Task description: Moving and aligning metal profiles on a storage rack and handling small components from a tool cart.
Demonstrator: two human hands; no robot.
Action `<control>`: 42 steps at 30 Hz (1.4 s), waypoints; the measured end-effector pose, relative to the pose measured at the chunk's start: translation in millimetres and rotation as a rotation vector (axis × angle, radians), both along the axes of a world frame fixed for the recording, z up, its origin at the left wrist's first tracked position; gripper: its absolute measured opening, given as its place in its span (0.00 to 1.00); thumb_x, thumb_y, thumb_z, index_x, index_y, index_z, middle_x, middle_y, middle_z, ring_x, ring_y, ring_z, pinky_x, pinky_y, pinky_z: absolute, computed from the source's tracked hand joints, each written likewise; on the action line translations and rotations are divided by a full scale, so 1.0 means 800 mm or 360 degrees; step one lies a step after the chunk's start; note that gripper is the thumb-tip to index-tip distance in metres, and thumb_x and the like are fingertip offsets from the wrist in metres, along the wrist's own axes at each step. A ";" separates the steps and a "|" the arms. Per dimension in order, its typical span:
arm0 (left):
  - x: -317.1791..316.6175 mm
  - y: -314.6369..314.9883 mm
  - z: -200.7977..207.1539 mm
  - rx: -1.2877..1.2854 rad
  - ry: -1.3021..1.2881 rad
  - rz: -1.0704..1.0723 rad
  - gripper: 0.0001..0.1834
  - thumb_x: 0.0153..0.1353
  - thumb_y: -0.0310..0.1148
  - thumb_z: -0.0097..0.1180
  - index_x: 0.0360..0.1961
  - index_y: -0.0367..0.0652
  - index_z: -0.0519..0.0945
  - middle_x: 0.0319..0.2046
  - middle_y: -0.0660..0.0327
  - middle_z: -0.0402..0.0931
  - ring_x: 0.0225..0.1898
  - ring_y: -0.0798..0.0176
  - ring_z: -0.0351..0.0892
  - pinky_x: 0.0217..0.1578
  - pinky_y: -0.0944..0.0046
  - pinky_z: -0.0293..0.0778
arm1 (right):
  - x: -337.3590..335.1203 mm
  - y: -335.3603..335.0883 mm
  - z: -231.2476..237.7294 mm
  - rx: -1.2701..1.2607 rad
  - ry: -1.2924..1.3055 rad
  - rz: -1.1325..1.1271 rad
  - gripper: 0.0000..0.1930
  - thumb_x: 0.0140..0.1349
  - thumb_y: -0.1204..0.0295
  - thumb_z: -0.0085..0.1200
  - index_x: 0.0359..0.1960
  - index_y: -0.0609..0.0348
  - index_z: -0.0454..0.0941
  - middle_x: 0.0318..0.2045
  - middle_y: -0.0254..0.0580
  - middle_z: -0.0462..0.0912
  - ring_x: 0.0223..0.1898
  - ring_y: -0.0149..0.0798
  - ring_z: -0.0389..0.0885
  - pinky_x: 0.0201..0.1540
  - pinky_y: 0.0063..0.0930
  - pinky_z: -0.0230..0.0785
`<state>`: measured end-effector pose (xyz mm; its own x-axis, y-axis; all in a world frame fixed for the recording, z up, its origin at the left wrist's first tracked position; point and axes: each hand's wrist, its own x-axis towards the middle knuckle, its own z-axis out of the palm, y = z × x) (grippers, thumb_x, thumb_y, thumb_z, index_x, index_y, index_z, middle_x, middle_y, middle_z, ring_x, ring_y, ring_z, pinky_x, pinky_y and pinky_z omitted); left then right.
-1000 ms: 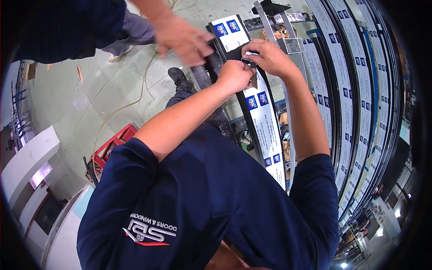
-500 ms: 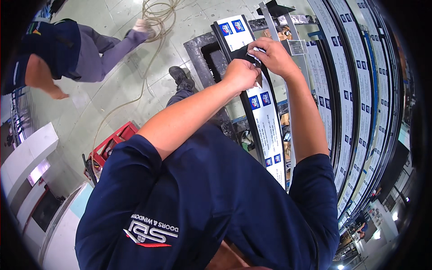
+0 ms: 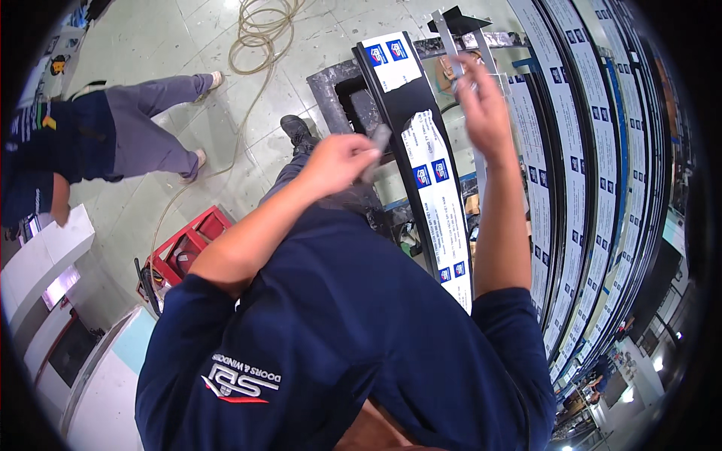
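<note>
A long black profile [image 3: 418,180] lies lengthwise before me, covered in white protective film [image 3: 438,207] with blue printed squares. Between two torn film edges, a bare black patch [image 3: 410,99] shows on its upper face. To the left of the profile, my left hand [image 3: 338,164] is closed, pinching a small grey flat piece [image 3: 380,138], blurred by motion. My right hand [image 3: 485,113] is raised beyond the profile's right side, clear of the film. Its fingers are smeared, and whether they hold anything cannot be made out.
Several long film-covered profiles [image 3: 575,188] stand racked on the right. Thin metal strips and a black bracket [image 3: 459,22] rise at the far end. A red crate [image 3: 188,244] sits on the floor at left, near a coiled hose [image 3: 259,37]. Another person [image 3: 113,128] is at far left.
Both hands have come off the profile: the left toward me and leftward, the right to the right. The bare patch is now uncovered. The other person has moved down and left.
</note>
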<state>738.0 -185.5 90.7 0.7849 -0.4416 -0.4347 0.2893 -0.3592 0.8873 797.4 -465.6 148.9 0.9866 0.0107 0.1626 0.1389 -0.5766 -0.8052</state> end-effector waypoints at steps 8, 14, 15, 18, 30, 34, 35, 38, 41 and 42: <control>-0.058 0.153 -0.044 0.0066 0.0339 0.0718 0.11 0.71 0.37 0.60 0.41 0.39 0.85 0.27 0.68 0.81 0.26 0.76 0.74 0.28 0.72 0.71 | -0.064 0.066 -0.068 -0.0532 0.0356 -0.0599 0.28 0.56 0.59 0.72 0.55 0.55 0.77 0.42 0.57 0.85 0.42 0.59 0.84 0.45 0.44 0.75; -0.084 0.245 -0.044 0.0173 0.0125 0.1148 0.12 0.71 0.38 0.61 0.41 0.39 0.85 0.28 0.68 0.82 0.26 0.74 0.76 0.29 0.70 0.73 | -0.069 0.078 -0.068 -0.0422 0.0304 -0.0718 0.27 0.57 0.57 0.73 0.51 0.63 0.81 0.49 0.52 0.86 0.48 0.49 0.85 0.54 0.39 0.74; -0.093 0.262 -0.044 0.0218 0.0092 0.1180 0.11 0.71 0.37 0.60 0.39 0.40 0.84 0.27 0.68 0.82 0.26 0.74 0.77 0.29 0.70 0.74 | -0.076 0.074 -0.063 -0.0380 0.0415 -0.0693 0.27 0.57 0.56 0.73 0.50 0.63 0.82 0.49 0.53 0.86 0.48 0.49 0.85 0.54 0.38 0.74; -0.135 0.326 -0.060 0.0335 0.0015 0.1371 0.12 0.71 0.38 0.59 0.37 0.40 0.84 0.25 0.67 0.81 0.25 0.73 0.76 0.27 0.68 0.73 | -0.061 0.053 -0.073 -0.0570 0.0329 -0.0515 0.20 0.60 0.60 0.70 0.47 0.62 0.84 0.46 0.55 0.87 0.51 0.52 0.84 0.57 0.40 0.72; -0.224 0.463 -0.048 0.0390 -0.0127 0.2145 0.16 0.65 0.41 0.63 0.36 0.36 0.86 0.22 0.58 0.82 0.24 0.65 0.81 0.29 0.61 0.75 | 0.016 0.366 -0.086 0.0268 0.0554 0.0685 0.17 0.74 0.80 0.41 0.61 0.62 0.75 0.43 0.45 0.82 0.26 0.30 0.79 0.33 0.24 0.77; -0.304 0.504 -0.054 0.0483 -0.0098 0.2520 0.15 0.64 0.41 0.63 0.36 0.37 0.87 0.23 0.56 0.84 0.25 0.64 0.82 0.30 0.61 0.77 | 0.015 0.495 -0.096 0.0306 0.1064 0.0884 0.16 0.77 0.65 0.47 0.54 0.62 0.79 0.20 0.33 0.74 0.16 0.28 0.73 0.24 0.25 0.73; -0.323 0.518 -0.059 0.0618 -0.0157 0.2558 0.14 0.64 0.41 0.64 0.36 0.38 0.87 0.24 0.55 0.85 0.26 0.64 0.83 0.31 0.60 0.77 | 0.020 0.511 -0.112 0.0175 0.1140 0.0929 0.17 0.76 0.61 0.49 0.53 0.62 0.79 0.18 0.32 0.72 0.16 0.27 0.72 0.23 0.25 0.72; -0.366 0.537 -0.045 0.0939 -0.0203 0.2623 0.15 0.62 0.42 0.63 0.37 0.40 0.88 0.27 0.52 0.85 0.28 0.54 0.86 0.34 0.54 0.79 | 0.021 0.535 -0.143 0.0003 0.1495 0.0818 0.24 0.76 0.51 0.48 0.49 0.62 0.82 0.16 0.31 0.65 0.17 0.30 0.72 0.26 0.31 0.75; -0.409 0.527 -0.044 0.0911 -0.0128 0.2894 0.18 0.62 0.45 0.62 0.39 0.39 0.87 0.25 0.50 0.83 0.27 0.52 0.84 0.33 0.53 0.77 | 0.015 0.527 -0.198 0.0138 0.1731 0.0997 0.18 0.77 0.62 0.49 0.57 0.62 0.78 0.26 0.40 0.78 0.22 0.32 0.76 0.32 0.32 0.78; -0.427 0.518 -0.050 0.0820 -0.0062 0.3022 0.17 0.64 0.42 0.63 0.41 0.38 0.87 0.25 0.54 0.84 0.25 0.59 0.83 0.30 0.57 0.76 | 0.004 0.528 -0.206 0.0085 0.1636 0.1141 0.18 0.77 0.64 0.48 0.59 0.62 0.76 0.32 0.44 0.81 0.23 0.33 0.78 0.33 0.32 0.79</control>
